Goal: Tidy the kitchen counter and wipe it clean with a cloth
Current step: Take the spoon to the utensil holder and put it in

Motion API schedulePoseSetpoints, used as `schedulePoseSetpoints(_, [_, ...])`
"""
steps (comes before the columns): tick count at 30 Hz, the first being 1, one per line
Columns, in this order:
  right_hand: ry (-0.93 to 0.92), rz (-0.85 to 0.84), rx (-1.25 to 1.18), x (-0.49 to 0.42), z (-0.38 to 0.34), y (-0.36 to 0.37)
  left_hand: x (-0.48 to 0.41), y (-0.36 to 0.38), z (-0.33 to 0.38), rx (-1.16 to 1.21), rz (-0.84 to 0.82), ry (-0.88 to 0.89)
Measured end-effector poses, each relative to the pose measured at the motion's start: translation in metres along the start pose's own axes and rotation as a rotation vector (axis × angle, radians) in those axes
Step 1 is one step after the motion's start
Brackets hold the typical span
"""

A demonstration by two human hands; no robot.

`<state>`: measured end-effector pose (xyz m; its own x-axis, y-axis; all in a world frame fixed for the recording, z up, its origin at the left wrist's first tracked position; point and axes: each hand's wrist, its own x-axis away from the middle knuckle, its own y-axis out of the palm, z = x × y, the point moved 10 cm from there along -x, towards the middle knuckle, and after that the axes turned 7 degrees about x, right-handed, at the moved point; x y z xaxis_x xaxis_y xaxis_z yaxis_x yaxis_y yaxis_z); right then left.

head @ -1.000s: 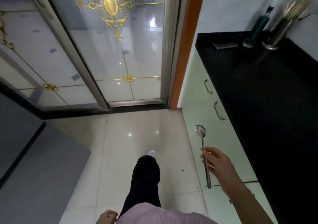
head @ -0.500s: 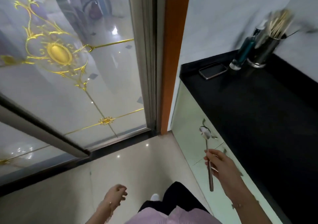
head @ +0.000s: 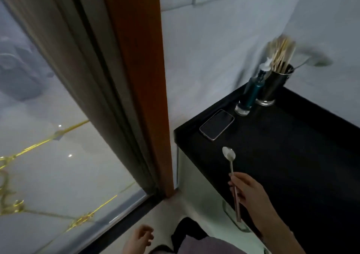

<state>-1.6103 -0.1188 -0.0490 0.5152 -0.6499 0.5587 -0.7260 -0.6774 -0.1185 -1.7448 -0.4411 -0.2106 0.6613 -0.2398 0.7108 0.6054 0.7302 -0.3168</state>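
Worktop (head: 292, 166), black and glossy, is running along the white wall as a person's right hand (head: 249, 193) is gripping a metal spoon (head: 229, 155) by its handle, bowl upward, above the front edge. The left hand (head: 140, 238) is hanging low by the body, fingers loosely curled, holding nothing. A phone (head: 216, 124) is lying flat near the far corner, beside a teal bottle (head: 251, 94) and a steel cup (head: 272, 86) of chopsticks (head: 280, 53).

Spoon (head: 229, 155): bare metal, bright satin bowl.
Tabletop (head: 292, 156): black, smooth, low sheen.
Phone (head: 216, 124), 11 o'clock of spoon: glossy dark screen, metallic rim.
Utensil cup (head: 272, 90), 1 o'clock: polished metal; pale wooden sticks (head: 280, 53) inside.
Door frame (head: 140, 78), 10 o'clock: smooth orange-brown, wood-like.
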Motion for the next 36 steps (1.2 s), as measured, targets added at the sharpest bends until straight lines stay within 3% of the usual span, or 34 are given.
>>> schedulePoseSetpoints(8, [-0.024, 0.242, -0.101, -0.037, -0.058, -0.042, 0.004, 0.095, 0.291, -0.38, -0.301, 0.789])
schedulePoseSetpoints(11, [-0.019, 0.346, -0.148, -0.037, -0.064, -0.059, 0.02, 0.145, 0.348, -0.637, -0.331, 1.16])
schedulePoseSetpoints(13, [-0.008, 0.405, -0.185, -0.036, -0.064, -0.068, 0.021, 0.175, 0.356, -0.804, -0.38, 1.281])
schedulePoseSetpoints(17, [-0.015, 0.492, -0.259, -0.036, -0.07, -0.089, -0.002, 0.211, 0.332, -1.055, -0.422, 1.328])
schedulePoseSetpoints(24, [-0.166, 0.535, -0.402, -0.068, -0.137, -0.145, -0.013, 0.216, 0.32, -1.024, -0.488, 1.394])
schedulePoseSetpoints(30, [-0.422, 0.634, -0.273, -0.123, -0.251, -0.208, -0.017, 0.232, 0.322, -1.043, -0.593, 1.385])
schedulePoseSetpoints(36, [-0.525, 0.776, -0.112, -0.175, -0.322, -0.235, -0.024, 0.236, 0.323, -1.06, -0.537, 1.368])
